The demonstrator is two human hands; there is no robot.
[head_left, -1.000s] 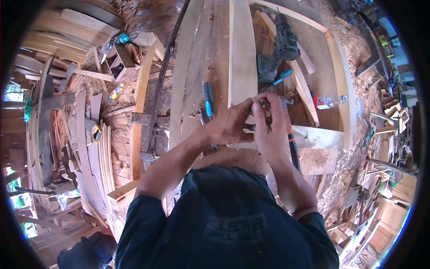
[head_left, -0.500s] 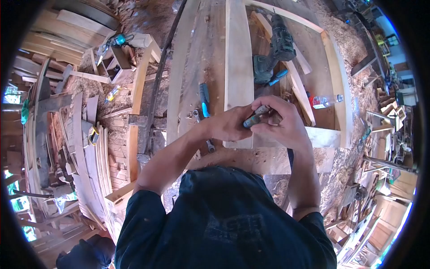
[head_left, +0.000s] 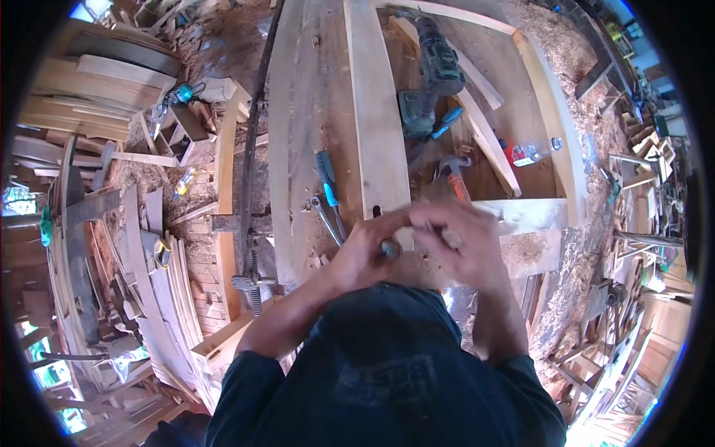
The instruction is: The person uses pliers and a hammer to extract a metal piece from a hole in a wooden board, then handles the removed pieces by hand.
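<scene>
My left hand (head_left: 366, 249) is closed around a small teal-grey cylinder (head_left: 389, 248), whose rounded end shows; its kind is unclear. Just to the right, my right hand (head_left: 462, 235) is raised with bent fingers, blurred by motion, and I cannot see anything in it. Both hands are over the near end of a pale plank (head_left: 380, 112) with a dark hole near its end. Left of the plank lie a blue-and-black handled tool (head_left: 326, 179) and a metal wrench (head_left: 325, 217). A hammer (head_left: 456, 179) with an orange handle lies beyond my right hand.
A cordless drill (head_left: 436, 74) and a blue-handled tool (head_left: 447, 123) lie inside the wooden frame (head_left: 542, 97). A clear plastic bottle (head_left: 536, 151) lies by its right side. Stacked boards (head_left: 112, 82) and a teal power tool (head_left: 182, 93) are to the left.
My hands have drawn closer to my body and separated; the cylinder stays in my left hand as the right comes off it. The view has shifted, and the hammer now shows.
</scene>
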